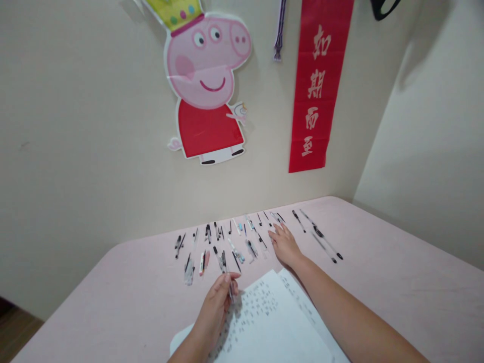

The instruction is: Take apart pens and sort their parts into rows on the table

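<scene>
My left hand (218, 298) is closed around a thin pen refill (230, 288), held at the top edge of a sheet of paper with handwriting (266, 322). My right hand (284, 245) reaches forward with its fingers stretched out flat on the pink table (378, 282), its fingertips touching small pen parts in the far row. Several pens, caps and refills (223, 242) lie spread in rows between the two hands and the wall.
Three black pens (319, 234) lie to the right of my right hand. On the wall behind the table hang a cartoon pig cut-out (207, 85) and a red banner with characters (317, 85). The table's left edge drops to a dark floor (15, 327).
</scene>
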A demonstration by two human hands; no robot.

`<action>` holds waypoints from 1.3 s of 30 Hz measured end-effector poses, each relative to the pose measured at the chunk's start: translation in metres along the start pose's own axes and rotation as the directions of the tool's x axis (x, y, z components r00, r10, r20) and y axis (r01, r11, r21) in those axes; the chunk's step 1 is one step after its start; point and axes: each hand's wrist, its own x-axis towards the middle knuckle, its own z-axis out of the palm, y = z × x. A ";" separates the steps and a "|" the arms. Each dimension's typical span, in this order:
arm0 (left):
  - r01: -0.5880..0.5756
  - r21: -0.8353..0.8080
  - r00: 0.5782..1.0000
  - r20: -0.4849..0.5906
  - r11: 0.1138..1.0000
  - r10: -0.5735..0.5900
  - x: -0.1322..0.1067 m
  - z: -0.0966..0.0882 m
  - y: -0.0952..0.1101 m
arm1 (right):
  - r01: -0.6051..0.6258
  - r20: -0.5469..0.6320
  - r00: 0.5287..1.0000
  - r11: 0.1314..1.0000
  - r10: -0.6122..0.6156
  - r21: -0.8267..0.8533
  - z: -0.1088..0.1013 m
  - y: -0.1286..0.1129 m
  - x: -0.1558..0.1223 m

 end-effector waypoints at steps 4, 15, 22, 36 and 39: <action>-0.007 0.008 1.000 0.003 1.000 0.007 -0.001 0.002 0.003 | 0.003 0.032 0.999 1.000 -0.003 -0.025 0.004 -0.001 0.002; -0.004 0.008 1.000 0.014 1.000 0.004 -0.002 0.001 0.001 | 0.082 -0.031 0.996 0.995 -0.080 0.064 0.004 0.003 0.000; 0.000 0.008 0.999 0.033 1.000 0.000 -0.001 0.000 0.000 | 0.145 -0.079 0.987 0.982 -0.136 0.118 0.002 0.005 -0.001; -0.013 0.026 0.999 0.040 1.000 0.012 -0.001 -0.001 -0.001 | 0.160 -0.149 0.980 0.968 -0.132 0.195 0.006 0.007 0.000; -0.009 0.023 0.999 0.041 1.000 0.008 0.001 -0.003 -0.004 | 0.219 -0.230 0.960 0.944 -0.163 0.246 0.005 0.007 0.001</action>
